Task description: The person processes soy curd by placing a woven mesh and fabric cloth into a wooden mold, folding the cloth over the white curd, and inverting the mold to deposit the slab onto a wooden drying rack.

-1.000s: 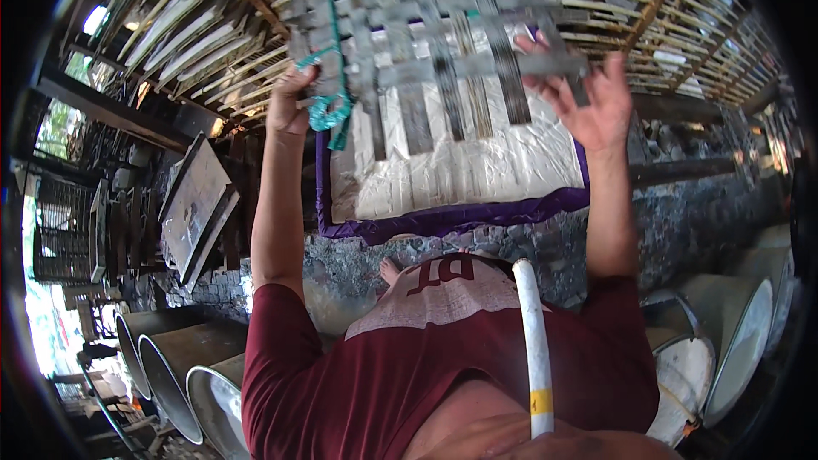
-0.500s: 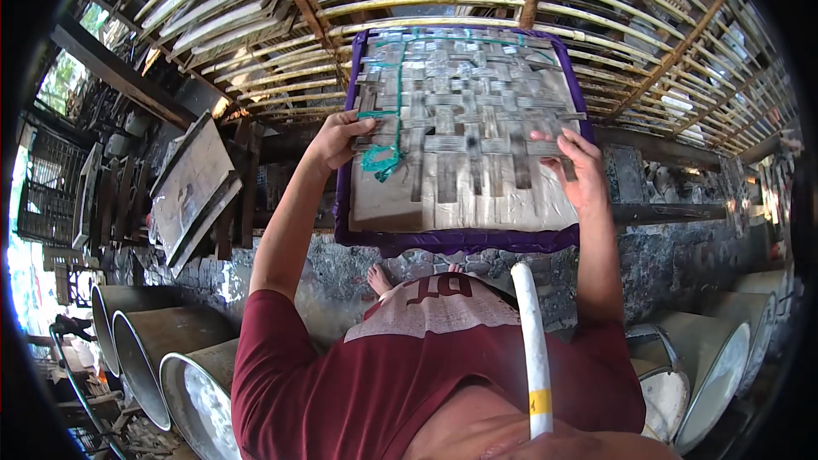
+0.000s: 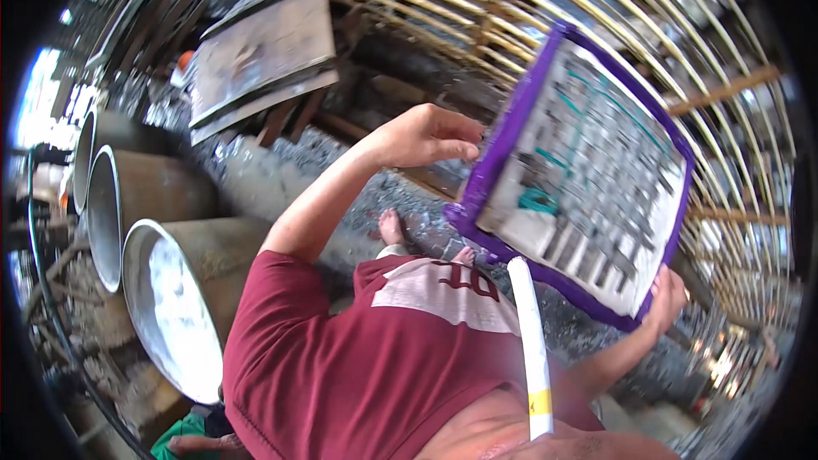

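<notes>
A flat tray with a purple wrapped rim (image 3: 524,98) lies slanted to the right, seen at an angle. On its pale sheet rests a woven mat of grey flat strips (image 3: 609,166), with a loose bunch of green string (image 3: 538,201) at its near left part. My left hand (image 3: 430,138) is just beside the tray's left rim, thumb and fingers apart, with nothing visible between them. At the near right corner, my right hand (image 3: 667,300) is closed around the purple rim. Part of its fingers is hidden by the tray.
Bamboo slats (image 3: 409,2) form a rack behind the tray. A worn board (image 3: 268,43) leans on wooden supports at the far left. Several large round metal containers (image 3: 183,315) lie along the left side. A white tube (image 3: 530,332) hangs in front of my chest.
The view has swung to the left, so the tray appears farther right and slanted. My left hand has come away from the tray's left edge; my right hand now grips its near right corner.
</notes>
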The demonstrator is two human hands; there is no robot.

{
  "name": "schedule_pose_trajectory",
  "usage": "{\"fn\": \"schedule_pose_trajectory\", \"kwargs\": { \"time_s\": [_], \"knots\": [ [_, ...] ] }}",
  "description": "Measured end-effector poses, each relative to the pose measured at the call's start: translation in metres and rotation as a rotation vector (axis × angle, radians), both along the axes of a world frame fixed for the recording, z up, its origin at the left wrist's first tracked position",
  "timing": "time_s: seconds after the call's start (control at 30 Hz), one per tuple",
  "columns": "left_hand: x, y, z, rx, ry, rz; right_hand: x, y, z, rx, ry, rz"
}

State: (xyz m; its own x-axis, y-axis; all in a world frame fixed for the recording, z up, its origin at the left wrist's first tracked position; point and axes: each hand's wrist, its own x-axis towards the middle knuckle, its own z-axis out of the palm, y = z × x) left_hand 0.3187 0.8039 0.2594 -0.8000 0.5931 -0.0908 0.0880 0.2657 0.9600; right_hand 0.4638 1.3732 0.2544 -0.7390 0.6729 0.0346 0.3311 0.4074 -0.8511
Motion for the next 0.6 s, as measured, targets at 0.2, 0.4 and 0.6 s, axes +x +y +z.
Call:
{"fn": "schedule_pose_trajectory", "kwargs": {
  "time_s": [0.2, 0.4, 0.6],
  "knots": [
    [-0.024, -0.239, -0.08, -0.149, 0.291, 1.11, -0.068, -0.107, 0.044, 0.122, -0.052, 0.098],
    [0.008, -0.503, -0.176, -1.185, -0.079, 1.739, -0.204, -0.313, 0.051, -0.056, -0.171, 0.887],
    [0.049, -0.584, -0.206, -0.764, -0.251, 1.752, -0.335, -0.526, -0.069, -0.435, -0.647, 1.258]
  ]
}}
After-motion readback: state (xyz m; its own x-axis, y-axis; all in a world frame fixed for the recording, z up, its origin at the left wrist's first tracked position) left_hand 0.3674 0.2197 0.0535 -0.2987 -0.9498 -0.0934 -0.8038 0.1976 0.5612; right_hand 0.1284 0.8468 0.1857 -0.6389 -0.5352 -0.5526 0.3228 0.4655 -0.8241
